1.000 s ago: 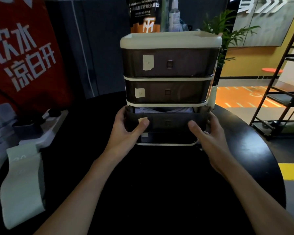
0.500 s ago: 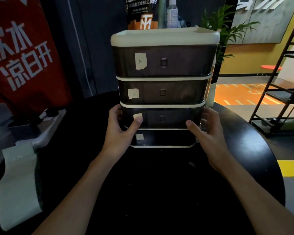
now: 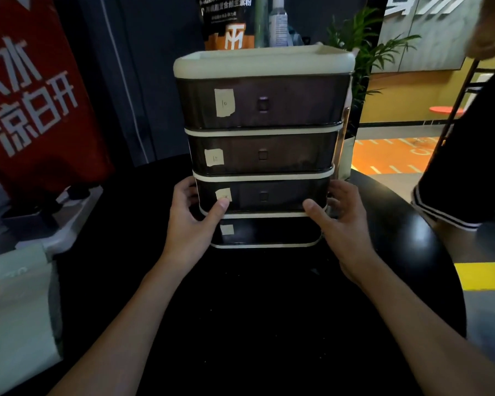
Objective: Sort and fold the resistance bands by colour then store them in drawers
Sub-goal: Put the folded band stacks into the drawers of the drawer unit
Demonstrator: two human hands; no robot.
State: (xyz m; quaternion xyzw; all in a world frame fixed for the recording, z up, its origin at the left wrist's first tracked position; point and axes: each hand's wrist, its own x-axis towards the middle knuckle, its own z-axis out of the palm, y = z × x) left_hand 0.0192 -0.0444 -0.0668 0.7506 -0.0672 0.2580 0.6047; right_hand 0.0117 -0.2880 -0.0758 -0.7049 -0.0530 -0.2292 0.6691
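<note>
Two hands clasp third drawer (image 3: 265,195) of drawer unit (image 3: 265,62) near far edge of table (image 3: 269,310): left hand (image 3: 192,224), right hand (image 3: 343,224), thumbs on front, fingers curled round ends. Best push evenly. Green band (image 3: 20,310) lies at left edge.

Open tabletop (image 3: 255,310) before the drawer unit (image 3: 263,110); pale band (image 3: 20,310) crowds left edge

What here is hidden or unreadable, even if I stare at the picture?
Head view only.
Drawer contents: hidden by dark fronts of the drawer unit.
Third drawer's label: partly covered by the thumb of the left hand; writing too small.
Fingers of the right hand: hidden behind the unit's side.
Pale green band: cut off by the left edge.
</note>
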